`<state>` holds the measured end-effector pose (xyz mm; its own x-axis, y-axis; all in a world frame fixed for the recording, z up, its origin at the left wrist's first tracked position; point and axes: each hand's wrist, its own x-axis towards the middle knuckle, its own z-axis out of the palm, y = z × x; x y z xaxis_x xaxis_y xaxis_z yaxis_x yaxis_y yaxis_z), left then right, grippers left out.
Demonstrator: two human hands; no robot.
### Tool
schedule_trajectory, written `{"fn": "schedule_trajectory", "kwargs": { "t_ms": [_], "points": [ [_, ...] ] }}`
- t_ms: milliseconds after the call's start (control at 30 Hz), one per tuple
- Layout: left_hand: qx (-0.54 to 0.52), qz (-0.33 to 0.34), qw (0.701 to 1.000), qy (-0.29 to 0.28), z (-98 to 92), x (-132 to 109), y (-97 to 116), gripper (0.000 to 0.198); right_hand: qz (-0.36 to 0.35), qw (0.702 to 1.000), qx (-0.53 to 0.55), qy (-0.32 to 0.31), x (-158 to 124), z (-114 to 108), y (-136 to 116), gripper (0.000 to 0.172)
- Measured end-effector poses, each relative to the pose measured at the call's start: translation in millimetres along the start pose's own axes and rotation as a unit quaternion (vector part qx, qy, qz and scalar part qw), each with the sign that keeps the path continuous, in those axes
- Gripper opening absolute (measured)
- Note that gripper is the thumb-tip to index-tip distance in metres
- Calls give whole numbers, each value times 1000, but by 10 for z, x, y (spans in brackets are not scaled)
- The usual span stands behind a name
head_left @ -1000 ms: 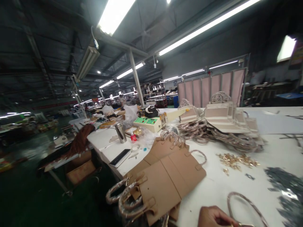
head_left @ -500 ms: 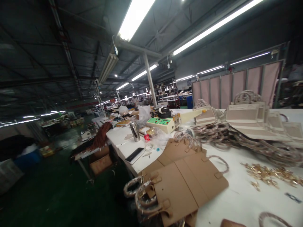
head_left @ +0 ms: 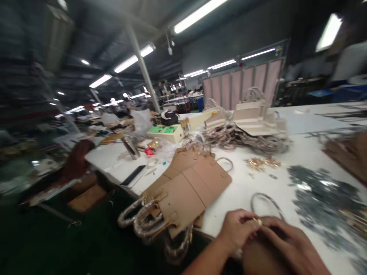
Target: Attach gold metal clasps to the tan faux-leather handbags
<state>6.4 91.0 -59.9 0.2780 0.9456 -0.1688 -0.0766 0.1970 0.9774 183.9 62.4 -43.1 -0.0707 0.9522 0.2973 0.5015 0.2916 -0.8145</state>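
Note:
My left hand [head_left: 239,229] and my right hand [head_left: 289,242] meet at the bottom of the head view, over a brown bag piece [head_left: 259,261] that lies under them. Both pinch at a small gold fitting [head_left: 257,220] where a wrapped handle loop [head_left: 265,204] joins the piece. The fingers of both hands are curled and pressed together. A stack of brown bag panels with wrapped handles [head_left: 183,191] lies just left of my left hand, hanging over the table's front edge.
On the white table [head_left: 249,183] lie a heap of gold fittings [head_left: 262,163], a spread of dark metal parts [head_left: 318,191], cream bag pieces [head_left: 252,118], a green-topped machine [head_left: 168,132], a metal cup [head_left: 132,147] and a phone [head_left: 133,175]. The frame is blurred by motion.
The camera has tipped down and to the right. Both hands, almost out of frame before, are now in full view at the bottom, closed together on the handle fitting.

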Motion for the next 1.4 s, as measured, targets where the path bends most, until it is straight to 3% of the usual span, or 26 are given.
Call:
{"fn": "schedule_trajectory", "kwargs": {
  "t_ms": [67, 300, 467, 700, 867, 1033, 1267, 1400],
  "points": [
    [5, 15, 1000, -20, -19, 59, 77, 63, 26, 996, 70, -49, 33, -33, -2, 36],
    [16, 82, 994, -70, -60, 147, 134, 41, 133, 975, 178, -29, 93, -96, -27, 37],
    [23, 105, 992, -70, -57, 162, 116, 34, 110, 984, 127, -57, 125, -107, 30, 39],
    [29, 113, 991, -66, -48, 197, 67, 26, 30, 999, 27, 24, 88, -16, -109, 35],
    [40, 113, 991, -60, -43, 178, 92, 23, 73, 993, 54, 79, 76, 124, -121, 37],
    [25, 105, 992, -58, -36, 168, 114, 25, 111, 987, 100, 65, 70, 101, -114, 39],
    [18, 120, 990, -76, -94, 181, 96, 29, 55, 992, 94, 66, 4, 16, -148, 22],
    [34, 118, 990, -73, -85, 180, 36, 36, 83, 985, 132, 80, -27, 28, -152, 20]
  ]
}}
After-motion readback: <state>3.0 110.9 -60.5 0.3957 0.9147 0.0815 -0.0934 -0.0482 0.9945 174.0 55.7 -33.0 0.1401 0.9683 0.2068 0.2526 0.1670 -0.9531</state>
